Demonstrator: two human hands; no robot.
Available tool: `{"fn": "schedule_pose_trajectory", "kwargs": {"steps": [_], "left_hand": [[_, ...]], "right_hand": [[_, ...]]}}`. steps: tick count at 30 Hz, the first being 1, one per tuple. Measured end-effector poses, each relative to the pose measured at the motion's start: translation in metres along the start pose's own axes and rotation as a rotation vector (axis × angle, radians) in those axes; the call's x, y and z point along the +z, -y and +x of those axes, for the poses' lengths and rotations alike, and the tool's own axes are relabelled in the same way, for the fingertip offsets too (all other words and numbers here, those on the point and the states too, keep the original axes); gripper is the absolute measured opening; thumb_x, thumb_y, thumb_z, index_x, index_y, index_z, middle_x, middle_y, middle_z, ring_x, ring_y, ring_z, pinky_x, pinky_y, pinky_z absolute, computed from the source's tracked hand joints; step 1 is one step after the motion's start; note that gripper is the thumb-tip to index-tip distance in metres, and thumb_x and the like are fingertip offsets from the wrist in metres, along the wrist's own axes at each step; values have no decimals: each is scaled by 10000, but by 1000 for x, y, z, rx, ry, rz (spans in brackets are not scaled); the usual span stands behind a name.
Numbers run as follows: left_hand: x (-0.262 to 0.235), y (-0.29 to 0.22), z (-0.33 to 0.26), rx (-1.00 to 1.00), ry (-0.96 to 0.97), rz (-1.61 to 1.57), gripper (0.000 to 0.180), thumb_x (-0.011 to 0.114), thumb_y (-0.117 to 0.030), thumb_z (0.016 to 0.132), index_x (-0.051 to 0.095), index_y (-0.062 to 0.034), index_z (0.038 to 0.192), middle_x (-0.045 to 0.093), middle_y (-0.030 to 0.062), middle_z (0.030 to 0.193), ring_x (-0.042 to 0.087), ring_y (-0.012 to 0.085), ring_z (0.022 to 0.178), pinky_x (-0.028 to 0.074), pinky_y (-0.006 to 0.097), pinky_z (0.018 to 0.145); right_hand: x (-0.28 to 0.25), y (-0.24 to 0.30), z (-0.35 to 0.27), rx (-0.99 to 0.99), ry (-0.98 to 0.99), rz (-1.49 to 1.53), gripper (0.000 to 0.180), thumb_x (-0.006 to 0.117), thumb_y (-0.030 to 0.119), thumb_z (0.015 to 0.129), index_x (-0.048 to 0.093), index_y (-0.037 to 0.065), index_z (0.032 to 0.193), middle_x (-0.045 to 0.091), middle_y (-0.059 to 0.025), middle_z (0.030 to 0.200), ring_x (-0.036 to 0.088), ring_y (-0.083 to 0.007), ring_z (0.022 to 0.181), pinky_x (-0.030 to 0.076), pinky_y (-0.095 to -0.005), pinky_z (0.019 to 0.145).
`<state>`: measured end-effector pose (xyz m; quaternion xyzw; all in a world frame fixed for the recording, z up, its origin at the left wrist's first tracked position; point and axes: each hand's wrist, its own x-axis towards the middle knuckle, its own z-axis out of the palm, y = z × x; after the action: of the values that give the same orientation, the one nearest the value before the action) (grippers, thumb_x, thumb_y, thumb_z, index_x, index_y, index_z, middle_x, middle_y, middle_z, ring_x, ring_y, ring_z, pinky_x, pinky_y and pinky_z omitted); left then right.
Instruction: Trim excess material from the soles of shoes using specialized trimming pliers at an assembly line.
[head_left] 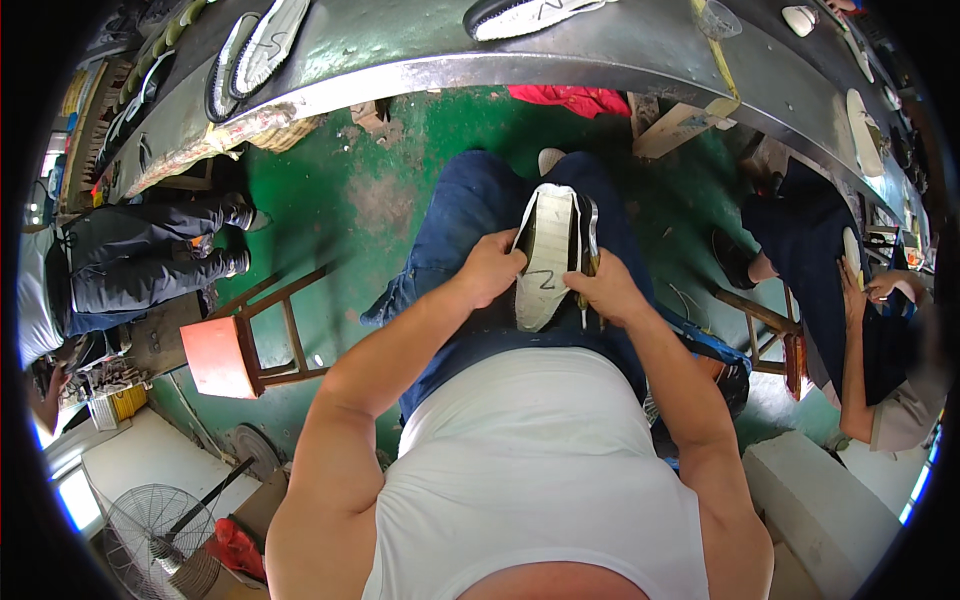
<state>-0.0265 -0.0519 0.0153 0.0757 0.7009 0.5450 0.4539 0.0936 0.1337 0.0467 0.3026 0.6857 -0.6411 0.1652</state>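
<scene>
On the lap (455, 215), left hand (490, 270) and right hand (611, 289) have fingers clamped on an upturned shoe (549, 240), apparently steadying it; the next move needs even pressure.

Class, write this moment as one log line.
left hand: holds shoe | right hand: thumb on shoe, slim tool held | shoe: underside up | stool: left

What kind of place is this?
Probably a shoe workshop: the left hand and right hand hold an unfinished-looking shoe, and more shoes lie on the long metal bench.
</scene>
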Motion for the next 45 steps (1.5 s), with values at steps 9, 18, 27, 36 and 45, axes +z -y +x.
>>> {"fn": "schedule_pose_trajectory", "kwargs": {"steps": [9, 18, 27, 36, 45], "left_hand": [[1, 2, -20, -9, 265, -54, 959, 682, 24, 775, 151, 1, 1573, 484, 181, 1450, 464, 261, 1353, 354, 352, 1142], [17, 10, -31, 66, 168, 292, 1050, 764, -122, 810, 50, 72, 1555, 398, 253, 1507, 389, 282, 1414, 292, 340, 1174], [44, 20, -20, -157, -58, -786, 616, 386, -326, 1063, 252, 27, 1550, 402, 180, 1534, 420, 267, 1383, 334, 332, 1140], [46, 34, -8, 224, -532, 157, 492, 341, -293, 1076, 544, 71, 1336, 611, 305, 1262, 555, 437, 1238, 435, 413, 1061], [39, 38, -19, 538, -389, 433, 490, 387, -220, 1067, 389, 60, 1468, 384, 308, 1501, 407, 419, 1390, 347, 390, 1146]], "right_hand": [[-43, 3, -31, 14, 5, 90, 223, 676, 95, 857, 618, -6, 1047, 642, -61, 791, 635, -149, 696, 519, -310, 659], [-29, 33, -55, -539, 92, -1108, 253, 621, 102, 857, 617, -29, 1073, 696, -232, 898, 684, -394, 900, 536, -475, 809], [-16, 48, -27, -382, 327, -1219, 206, 652, 157, 865, 609, -22, 957, 690, -213, 861, 677, -392, 768, 543, -469, 707], [-20, 35, -25, -540, 108, -1100, 202, 637, 161, 888, 569, -16, 957, 647, -241, 877, 660, -398, 804, 541, -454, 760], [-24, 27, -1, -495, 84, -1029, 251, 643, 137, 906, 563, -46, 1058, 654, -207, 987, 645, -414, 901, 533, -470, 765]]}}
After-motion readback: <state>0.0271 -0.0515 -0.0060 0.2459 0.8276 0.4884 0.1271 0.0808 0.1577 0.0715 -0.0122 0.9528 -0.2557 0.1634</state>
